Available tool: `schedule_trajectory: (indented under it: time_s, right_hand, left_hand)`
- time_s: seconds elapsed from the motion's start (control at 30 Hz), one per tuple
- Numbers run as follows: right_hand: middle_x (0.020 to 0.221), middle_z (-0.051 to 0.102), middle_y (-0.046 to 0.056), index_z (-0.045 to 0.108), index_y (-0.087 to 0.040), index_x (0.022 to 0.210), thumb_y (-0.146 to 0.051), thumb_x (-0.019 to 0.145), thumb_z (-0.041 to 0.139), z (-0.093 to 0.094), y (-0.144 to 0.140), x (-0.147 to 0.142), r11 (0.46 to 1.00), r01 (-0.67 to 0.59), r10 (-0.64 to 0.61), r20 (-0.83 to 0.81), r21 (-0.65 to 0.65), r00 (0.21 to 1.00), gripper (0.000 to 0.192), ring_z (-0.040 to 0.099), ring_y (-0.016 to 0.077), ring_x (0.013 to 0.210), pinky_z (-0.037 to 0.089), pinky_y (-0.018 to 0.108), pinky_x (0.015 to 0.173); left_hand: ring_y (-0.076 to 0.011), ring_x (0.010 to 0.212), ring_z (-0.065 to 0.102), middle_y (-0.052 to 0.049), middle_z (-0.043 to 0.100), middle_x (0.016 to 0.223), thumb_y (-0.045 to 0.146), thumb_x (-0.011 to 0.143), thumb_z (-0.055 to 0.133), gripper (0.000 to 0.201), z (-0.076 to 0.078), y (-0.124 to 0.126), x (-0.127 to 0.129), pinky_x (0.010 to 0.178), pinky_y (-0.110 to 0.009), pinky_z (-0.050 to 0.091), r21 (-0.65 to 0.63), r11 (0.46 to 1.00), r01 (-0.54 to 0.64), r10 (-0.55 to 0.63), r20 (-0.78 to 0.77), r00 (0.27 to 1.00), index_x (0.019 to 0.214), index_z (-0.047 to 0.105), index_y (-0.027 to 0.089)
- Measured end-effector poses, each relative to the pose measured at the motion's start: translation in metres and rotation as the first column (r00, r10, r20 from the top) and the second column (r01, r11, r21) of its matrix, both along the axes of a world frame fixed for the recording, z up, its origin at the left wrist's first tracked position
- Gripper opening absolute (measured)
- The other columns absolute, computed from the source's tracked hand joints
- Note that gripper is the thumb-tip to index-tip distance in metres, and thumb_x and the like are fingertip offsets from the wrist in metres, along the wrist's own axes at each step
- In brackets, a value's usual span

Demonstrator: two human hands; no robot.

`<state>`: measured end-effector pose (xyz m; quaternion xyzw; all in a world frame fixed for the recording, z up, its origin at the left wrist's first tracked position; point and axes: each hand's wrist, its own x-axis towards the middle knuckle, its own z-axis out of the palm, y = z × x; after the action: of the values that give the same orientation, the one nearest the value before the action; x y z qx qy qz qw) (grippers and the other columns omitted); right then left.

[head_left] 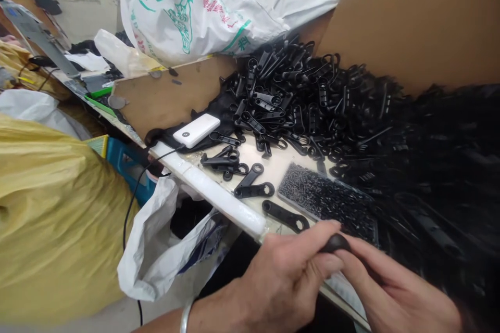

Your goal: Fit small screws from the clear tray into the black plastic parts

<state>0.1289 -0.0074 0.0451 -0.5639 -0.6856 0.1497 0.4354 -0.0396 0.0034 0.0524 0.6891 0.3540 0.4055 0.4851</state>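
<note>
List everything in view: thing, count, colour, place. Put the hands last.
plastic parts pile: too many to count, black, table centre to right
loose plastic parts: several, black, near table edge
tray of small pieces: one, clear with black contents, before the hands
power bank: one, white, left of pile, cable attached
cardboard sheet: one, brown, behind pile
printed sack: one, white, rear
yellow bag: one, left
small black piece: one, pinched by both hands
left hand: bracelet on wrist
right hand: bottom right

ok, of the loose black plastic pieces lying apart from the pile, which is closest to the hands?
The single flat piece by the table edge, just above the left hand. The crossed pair and the cluster lie farther back.
</note>
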Motion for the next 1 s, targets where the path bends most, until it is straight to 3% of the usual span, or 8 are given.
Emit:
schedule_trajectory:
  time_s: [0.13,0.2,0.33,0.43,0.53,0.8,0.9,1.0]
  right_hand:
    - [0.093,0.072,-0.004,0.073,-0.029,0.099,-0.033,0.090,0.058,0.022,0.046,-0.006,0.945,-0.288,0.302,0.079,-0.154,0.950,0.017,0.070,0.0185,0.075,0.058,0.023,0.063]
    - [0.102,0.071,-0.003,0.070,-0.028,0.107,-0.035,0.091,0.057,0.030,0.077,-0.010,0.892,-0.366,0.418,0.179,-0.264,0.890,0.021,0.068,0.0191,0.087,0.056,0.024,0.070]
    - [0.104,0.070,0.003,0.069,-0.024,0.106,-0.035,0.095,0.051,0.033,0.148,-0.019,0.947,-0.196,0.306,0.537,-0.253,0.786,0.025,0.065,0.0218,0.096,0.049,0.030,0.083]
    - [0.103,0.069,0.006,0.068,-0.022,0.110,-0.027,0.092,0.054,0.025,0.193,-0.027,0.950,-0.143,0.291,0.615,-0.279,0.733,0.024,0.064,0.0238,0.098,0.047,0.029,0.080]
    - [0.106,0.068,0.008,0.065,-0.023,0.117,-0.022,0.087,0.058,0.012,0.221,-0.039,0.938,-0.131,0.320,0.659,-0.320,0.681,0.031,0.063,0.0249,0.100,0.046,0.029,0.078]
    - [0.098,0.069,0.011,0.067,-0.024,0.115,-0.020,0.091,0.046,0.004,0.232,-0.040,0.963,-0.016,0.225,0.769,-0.269,0.598,0.032,0.065,0.0269,0.089,0.047,0.033,0.070]
    - [0.099,0.069,0.008,0.065,-0.028,0.120,-0.027,0.094,0.044,0.023,0.219,-0.027,0.976,0.018,0.163,0.783,-0.217,0.600,0.033,0.064,0.0267,0.089,0.047,0.033,0.070]
    - [0.096,0.070,0.002,0.068,-0.032,0.113,-0.027,0.092,0.049,0.049,0.194,-0.019,0.969,-0.107,0.246,0.792,-0.225,0.559,0.028,0.064,0.0230,0.088,0.045,0.029,0.068]
  left_hand:
    - [-0.0130,0.070,0.054,-0.002,0.061,0.082,0.027,0.098,0.033,0.034,0.011,0.022,-0.021,0.066,-0.024,0.042,0.124,0.992,-0.010,0.042,-0.254,0.966,0.125,0.051,0.019]
    - [-0.0161,0.075,0.055,-0.003,0.063,0.084,0.025,0.099,0.032,0.032,0.014,0.038,-0.035,0.071,-0.030,0.041,0.278,0.959,-0.056,0.187,-0.471,0.862,0.122,0.053,0.019]
    - [-0.0225,0.095,0.052,-0.006,0.062,0.097,0.021,0.097,0.035,0.026,0.009,0.067,-0.060,0.080,-0.038,0.036,0.496,0.858,-0.135,0.477,-0.672,0.566,0.106,0.059,0.019]
    - [-0.0255,0.100,0.049,-0.008,0.059,0.103,0.023,0.096,0.038,0.024,0.001,0.079,-0.072,0.083,-0.044,0.032,0.512,0.853,-0.104,0.504,-0.755,0.419,0.093,0.061,0.019]
    - [-0.0270,0.101,0.048,-0.008,0.059,0.105,0.024,0.095,0.040,0.020,-0.004,0.085,-0.076,0.082,-0.047,0.030,0.516,0.853,-0.074,0.507,-0.787,0.352,0.100,0.060,0.022]
    - [-0.0277,0.106,0.052,-0.009,0.063,0.109,0.020,0.093,0.045,0.017,-0.005,0.092,-0.077,0.090,-0.051,0.028,0.596,0.790,-0.143,0.602,-0.710,0.365,0.103,0.060,0.021]
    - [-0.0268,0.116,0.050,-0.013,0.058,0.125,0.018,0.095,0.042,0.023,-0.001,0.090,-0.073,0.095,-0.047,0.032,0.695,0.691,-0.199,0.690,-0.551,0.469,0.113,0.056,0.017]
    - [-0.0275,0.129,0.041,-0.016,0.047,0.138,0.023,0.094,0.047,0.034,0.005,0.086,-0.057,0.102,-0.043,0.034,0.740,0.628,-0.240,0.676,-0.365,0.640,0.127,0.048,0.013]
